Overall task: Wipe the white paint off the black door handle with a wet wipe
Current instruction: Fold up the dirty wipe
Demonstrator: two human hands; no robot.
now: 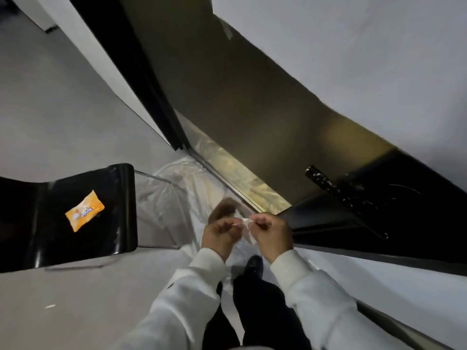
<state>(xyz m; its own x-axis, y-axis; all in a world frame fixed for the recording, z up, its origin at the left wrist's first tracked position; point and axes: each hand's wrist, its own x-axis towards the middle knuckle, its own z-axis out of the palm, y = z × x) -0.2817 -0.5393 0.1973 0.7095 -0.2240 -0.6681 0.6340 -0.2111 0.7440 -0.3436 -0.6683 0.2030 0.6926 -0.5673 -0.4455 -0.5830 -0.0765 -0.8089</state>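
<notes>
The door (252, 102) fills most of what I can see, dark and swung open, and low on its right side sticks out the black handle (338, 195). White specks of paint dot the handle along its length, so by my reckoning no wiping has begun; the whole cleaning job is left to do.

Under the door lies a clear plastic sheet (177, 188), spread over the pale floor (63, 109) and crumpled where the person stands. Off to the left is a black chair (30, 223), glossy seat facing up, well apart from the door.

The person stands between chair and door in white sleeves (187, 294), both hands raised in front of the body, just below and left of the handle. The left hand (219, 236) and the right hand (270, 236) each pinch an edge of a small white wet wipe (246, 229), fingers curled on it, drawing it apart between them. I'd judge they are unfolding it, getting it ready for the handle.

On the chair seat lies an orange packet (84, 210), flat and untouched. Nothing sits between the hands and the handle; the reach looks open, though the loose sheet underfoot could slip.
</notes>
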